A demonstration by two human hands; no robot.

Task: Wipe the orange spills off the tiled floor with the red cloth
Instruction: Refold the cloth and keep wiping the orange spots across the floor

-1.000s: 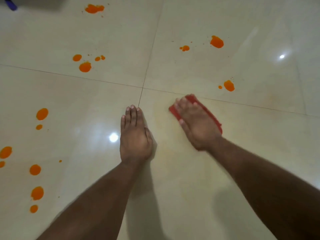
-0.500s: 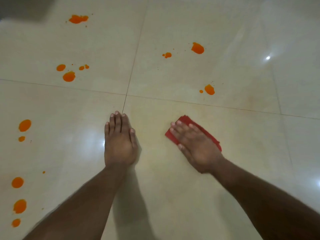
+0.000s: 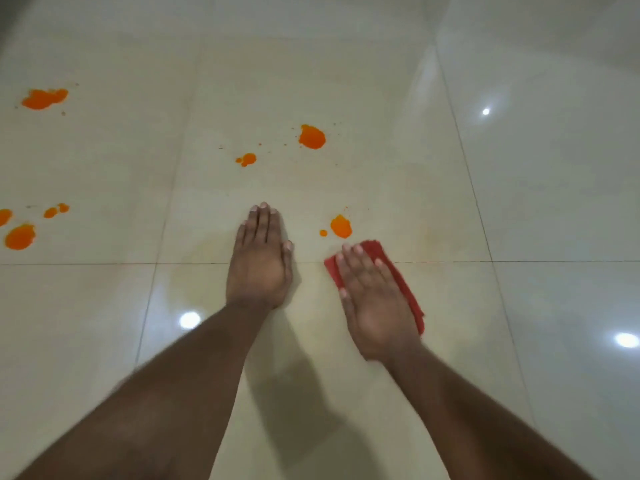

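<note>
Several bright orange liquid spills [image 3: 341, 226] remain on the glossy cream tiled floor [image 3: 519, 209], the nearest just beyond the folded red cloth [image 3: 403, 285], which the right hand [image 3: 375, 299] presses flat with straight fingers, its grip open rather than clenched, probably so the whole palm spreads pressure for wiping. The left hand [image 3: 259, 265], also flat and open, rests on the floor, seemingly as a brace. Most of the cloth is hidden under the palm, and spills at the left edge are cut off.
</note>
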